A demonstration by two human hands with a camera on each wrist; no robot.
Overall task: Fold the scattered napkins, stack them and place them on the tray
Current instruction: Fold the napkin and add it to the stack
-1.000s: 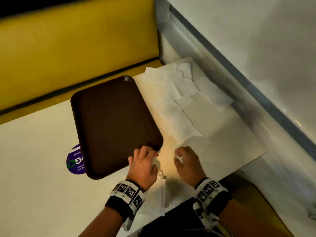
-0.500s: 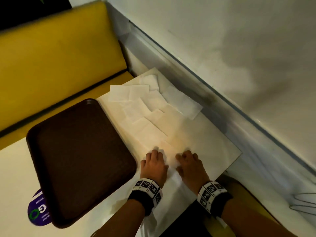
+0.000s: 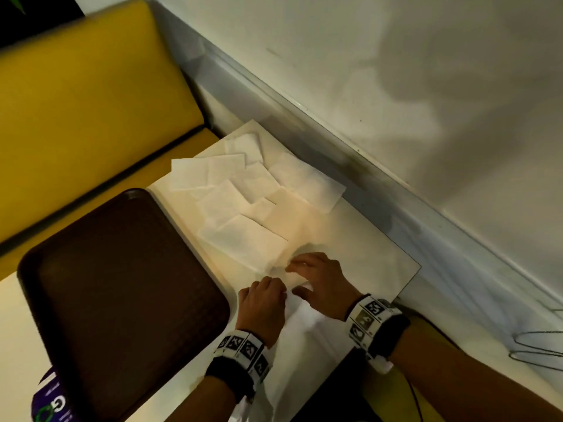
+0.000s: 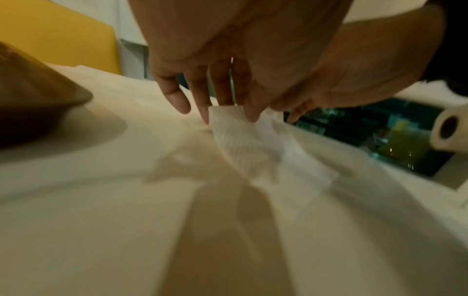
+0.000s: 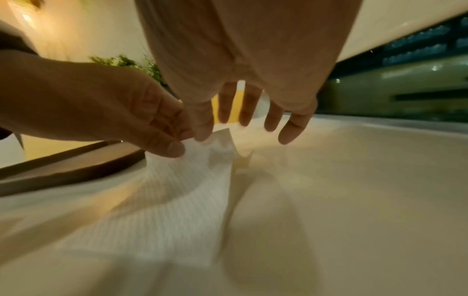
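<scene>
The fold of one napkin (image 3: 300, 312) looks under way at the near edge of the table (image 3: 374, 254): the left hand (image 3: 263, 303) and the right hand (image 3: 321, 283) each pinch its far edge between thumb and fingertips, lifted off the tabletop. More napkins (image 3: 243, 205) lie scattered farther off, right of the brown tray (image 3: 122, 284), which holds none. Next, I judge, the pinched edge must be laid flush and creased

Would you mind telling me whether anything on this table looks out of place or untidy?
Yes: the napkins lie loose and overlapping at odd angles near the wall, none on the brown tray. Both hands, left and right, pinch one napkin near the table's front edge.
</scene>
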